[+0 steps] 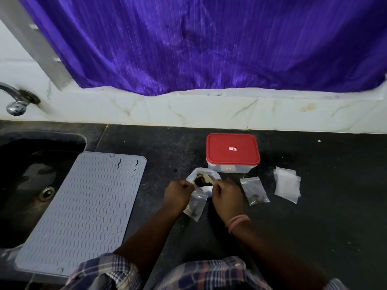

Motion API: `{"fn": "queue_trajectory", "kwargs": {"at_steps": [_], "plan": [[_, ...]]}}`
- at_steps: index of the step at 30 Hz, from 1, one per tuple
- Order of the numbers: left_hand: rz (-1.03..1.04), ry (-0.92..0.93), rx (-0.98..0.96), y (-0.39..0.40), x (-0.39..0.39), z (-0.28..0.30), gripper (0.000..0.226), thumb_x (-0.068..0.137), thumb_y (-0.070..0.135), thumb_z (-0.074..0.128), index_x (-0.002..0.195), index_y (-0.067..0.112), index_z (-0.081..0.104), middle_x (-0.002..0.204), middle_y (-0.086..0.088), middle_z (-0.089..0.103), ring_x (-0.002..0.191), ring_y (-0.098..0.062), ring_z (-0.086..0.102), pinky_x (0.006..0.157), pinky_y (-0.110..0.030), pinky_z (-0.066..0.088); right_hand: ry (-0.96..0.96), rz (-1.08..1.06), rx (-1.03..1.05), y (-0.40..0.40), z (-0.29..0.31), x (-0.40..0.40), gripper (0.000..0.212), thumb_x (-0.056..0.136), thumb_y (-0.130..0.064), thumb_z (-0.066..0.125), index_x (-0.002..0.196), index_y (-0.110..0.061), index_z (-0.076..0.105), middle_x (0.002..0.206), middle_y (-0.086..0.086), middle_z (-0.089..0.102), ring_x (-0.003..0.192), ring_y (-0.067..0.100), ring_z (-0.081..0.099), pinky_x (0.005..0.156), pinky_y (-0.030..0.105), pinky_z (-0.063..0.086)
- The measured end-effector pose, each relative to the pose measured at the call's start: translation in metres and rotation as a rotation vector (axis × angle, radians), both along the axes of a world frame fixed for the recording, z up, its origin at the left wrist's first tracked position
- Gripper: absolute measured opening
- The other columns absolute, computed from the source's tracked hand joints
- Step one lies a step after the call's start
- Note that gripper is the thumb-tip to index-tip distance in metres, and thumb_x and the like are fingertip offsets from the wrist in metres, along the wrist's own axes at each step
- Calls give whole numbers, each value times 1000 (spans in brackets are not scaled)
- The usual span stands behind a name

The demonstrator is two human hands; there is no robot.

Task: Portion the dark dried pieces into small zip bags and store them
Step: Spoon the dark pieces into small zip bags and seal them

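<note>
ribbed grey mat (83,208), glossy red lid (232,148)

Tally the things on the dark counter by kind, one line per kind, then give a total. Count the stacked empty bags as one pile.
Zip bags with dark pieces: 2
Empty bag pile: 1
Open white bag: 1
Red-lidded container: 1
Grey mat: 1
Total: 6

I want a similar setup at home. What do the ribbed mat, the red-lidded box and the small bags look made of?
Grey mat: likely silicone or soft rubber, matte, with moulded wavy ribs.
Box: plastic, translucent wall under a glossy red lid.
Small zip bags: thin clear plastic film, see-through and crinkled.
</note>
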State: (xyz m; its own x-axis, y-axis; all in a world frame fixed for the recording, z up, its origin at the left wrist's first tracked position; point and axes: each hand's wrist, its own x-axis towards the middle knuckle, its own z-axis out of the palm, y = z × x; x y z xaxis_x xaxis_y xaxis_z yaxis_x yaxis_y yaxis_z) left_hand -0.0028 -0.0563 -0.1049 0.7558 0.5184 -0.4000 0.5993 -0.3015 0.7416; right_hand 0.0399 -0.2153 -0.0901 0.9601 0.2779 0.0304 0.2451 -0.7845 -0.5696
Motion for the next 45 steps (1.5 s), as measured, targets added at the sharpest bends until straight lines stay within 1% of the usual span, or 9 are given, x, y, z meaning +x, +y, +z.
{"fn": "queue_trajectory", "kwargs": {"at_steps": [3, 8, 14, 19, 23, 32, 37, 40, 45], "plan": [[27, 9, -39, 1, 2, 1, 21, 90, 28, 75, 71, 19, 75, 70, -4, 73, 63, -16, 66, 69, -36, 57, 133, -109, 147, 6, -6, 2, 18, 85, -9, 62, 69, -15, 68, 67, 3, 65, 63, 17, 59, 61, 25, 40], [26, 18, -15, 2, 2, -1, 21, 90, 30, 74, 81, 12, 79, 79, -6, 76, 75, -20, 71, 74, -36, 57, 362, -265, 246, 8, -2, 7, 19, 92, -18, 61, 94, -12, 80, 90, 8, 77, 87, 23, 70, 80, 29, 53], [52, 31, -49, 2, 1, -2, 19, 89, 31, 76, 77, 17, 79, 67, 3, 71, 65, -13, 66, 69, -33, 55, 256, -117, 149, 11, -5, -1, 19, 91, -16, 59, 93, -14, 79, 90, 5, 74, 84, 19, 69, 76, 26, 51], [63, 40, -76, 1, 0, -3, 20, 89, 32, 76, 71, 25, 74, 67, 3, 71, 64, -14, 64, 64, -28, 49, 418, -335, 279, 8, 1, 7, 23, 92, -16, 57, 94, -11, 79, 91, 7, 76, 88, 23, 69, 78, 27, 50], [89, 28, -77, 3, -1, -3, 18, 89, 33, 76, 81, 17, 79, 70, 0, 72, 64, -14, 63, 62, -27, 46, 469, -458, 385, -2, 5, 10, 19, 88, -17, 61, 85, -20, 79, 85, 1, 74, 84, 19, 67, 78, 26, 47], [186, -3, -51, 7, -4, 5, 14, 90, 29, 76, 96, 18, 82, 82, -1, 77, 73, -16, 71, 67, -27, 53, 479, -455, 529, -20, 10, 6, 21, 88, -12, 63, 84, -21, 81, 78, -4, 75, 81, 18, 69, 84, 40, 58], [270, -41, -218, 5, -5, 9, 9, 91, 18, 76, 91, 10, 80, 71, -7, 76, 58, -14, 73, 70, -31, 63, 427, -347, 603, -22, 23, 4, 22, 88, -10, 66, 80, -26, 79, 80, -9, 75, 83, 8, 68, 79, 25, 51], [282, -57, -252, 6, -6, 8, 10, 91, 16, 75, 92, 8, 81, 72, -9, 76, 59, -13, 73, 74, -33, 64, 362, -228, 526, -21, 26, 1, 17, 89, -13, 68, 85, -25, 80, 80, -17, 73, 80, -5, 64, 76, 15, 46], [285, -91, -282, 8, -7, 13, 8, 92, 18, 75, 92, 11, 79, 75, -8, 76, 55, -9, 70, 70, -30, 63, 125, -60, 339, -22, 21, -4, 14, 88, -11, 67, 88, -20, 79, 89, -5, 74, 84, 7, 65, 82, 26, 51]]}}
